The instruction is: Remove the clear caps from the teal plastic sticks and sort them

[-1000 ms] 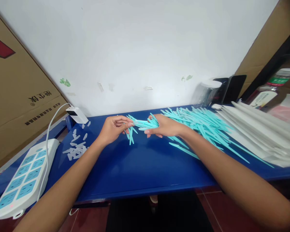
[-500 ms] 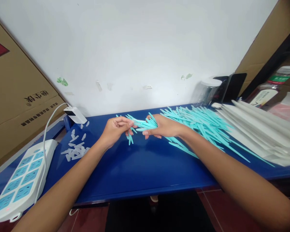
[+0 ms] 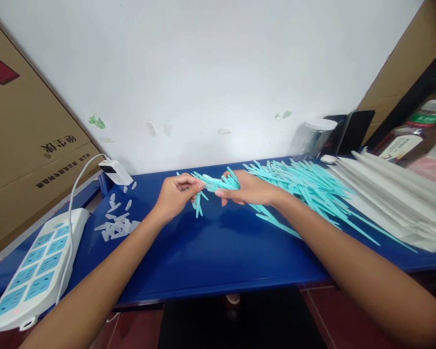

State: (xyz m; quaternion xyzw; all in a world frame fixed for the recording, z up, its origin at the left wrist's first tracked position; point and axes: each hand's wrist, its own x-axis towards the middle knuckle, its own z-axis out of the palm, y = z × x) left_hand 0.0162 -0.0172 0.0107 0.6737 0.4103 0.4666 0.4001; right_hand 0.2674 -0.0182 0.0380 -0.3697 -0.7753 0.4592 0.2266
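My right hand (image 3: 249,188) is wrapped round a bunch of slim turquoise sticks (image 3: 228,182), which look like eyebrow razors. Their ends fan out toward the left. My left hand (image 3: 178,194) pinches the pale end of one stick between thumb and fingers, close to the bunch. Behind and below the left fingers, several loose turquoise sticks (image 3: 198,207) lie on the blue table; the hand partly hides them. A large heap of similar sticks (image 3: 305,186), some with pale ends, spreads out behind and to the right of my right hand.
Small translucent pieces (image 3: 118,227) lie scattered at the left, near a white power strip (image 3: 39,271) and a white device with a cable (image 3: 115,171). On the right are stacked white sleeves (image 3: 392,198), a lidded clear jar (image 3: 318,138) and a bottle (image 3: 410,131). A white wall (image 3: 218,72) stands behind.
The view has shifted slightly. My left thumb and fingers have closed in a little on the stick end; both hands stay in nearly the same place.
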